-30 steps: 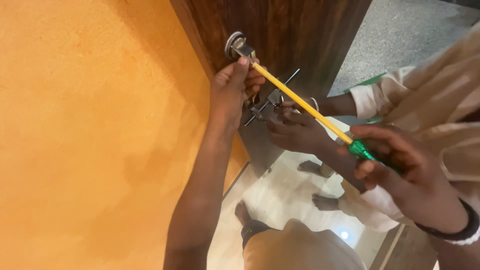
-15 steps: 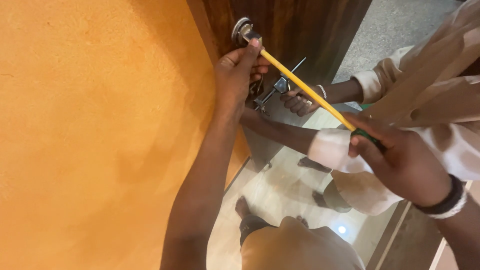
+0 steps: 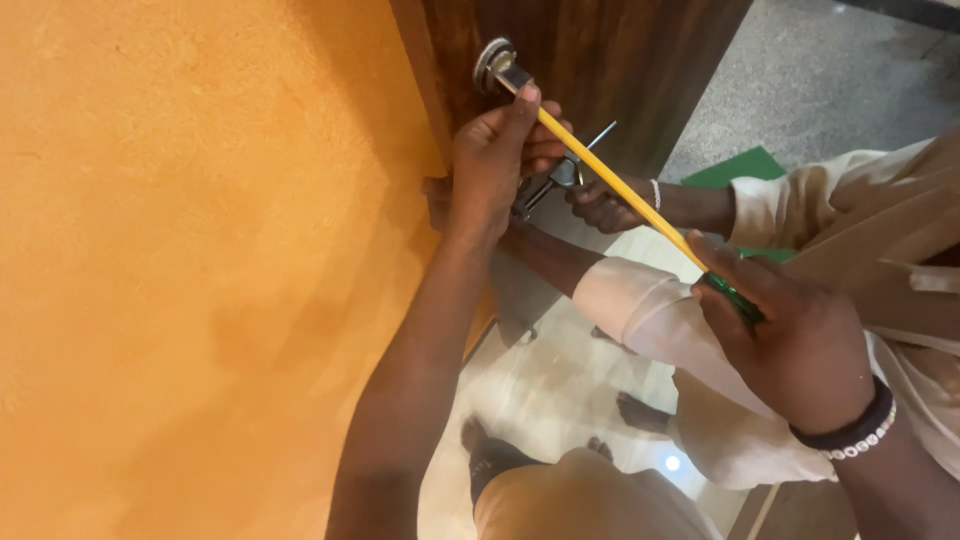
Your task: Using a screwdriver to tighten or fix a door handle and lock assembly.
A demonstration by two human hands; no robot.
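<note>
The fingers (image 3: pixel 520 110) of our left hand (image 3: pixel 492 170) are curled shut around the tip end of a long screwdriver (image 3: pixel 610 190), the forefinger stretched up along it toward a round metal door fitting (image 3: pixel 492 62) at about 12 o'clock from the knuckles. Our right hand (image 3: pixel 800 350) sits at 4 o'clock from the left, well apart from it, its fingers (image 3: pixel 740 280) wrapped tight about the screwdriver's green handle (image 3: pixel 735 298), so only a sliver of green shows between them. The yellow shaft runs straight between the two hands, slanting from the handle up toward 10 o'clock, and its far end meets the fitting right at our left fingertip; whether the tip is seated in a screw we cannot tell, since the fingers hide it.

The fitting is mounted on the edge of a dark wooden door (image 3: pixel 600 60), which stands beside an orange wall (image 3: pixel 200 270) filling the left half of the view. Just below our left hand, at 5 o'clock, a second person's hand (image 3: pixel 605 205) reaches in under the shaft and touches a grey metal lever handle (image 3: pixel 560 175) on the door; that person wears a pale cream sleeve (image 3: pixel 650 310) and a thin bracelet. A dark beaded wristband (image 3: pixel 850 430) circles our right wrist. Glossy pale floor (image 3: pixel 560 380) lies beneath, with bare feet on it
</note>
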